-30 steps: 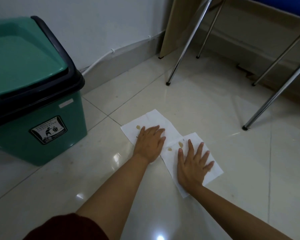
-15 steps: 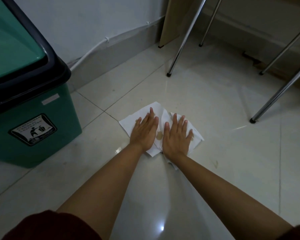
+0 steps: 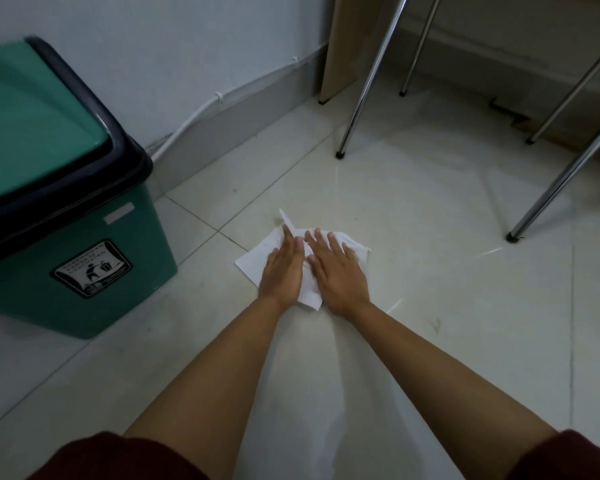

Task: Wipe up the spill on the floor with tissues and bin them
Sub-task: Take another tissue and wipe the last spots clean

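White tissues lie bunched together on the pale floor tiles near the middle of the view. My left hand presses flat on their left part, fingers straight. My right hand presses flat on their right part, close beside the left hand. One corner of tissue sticks up beyond my fingertips. A faint brown smear marks the floor to the right of my right forearm. The green bin with a black rim and a closed green lid stands at the left.
Several chrome chair legs stand on the floor at the back right. A wooden panel leans in the corner. A white cable runs along the grey skirting of the wall behind the bin.
My hands have drawn together from spread apart, gathering the two flat tissues into one bunched pile. The brown stains on the tissues no longer show.
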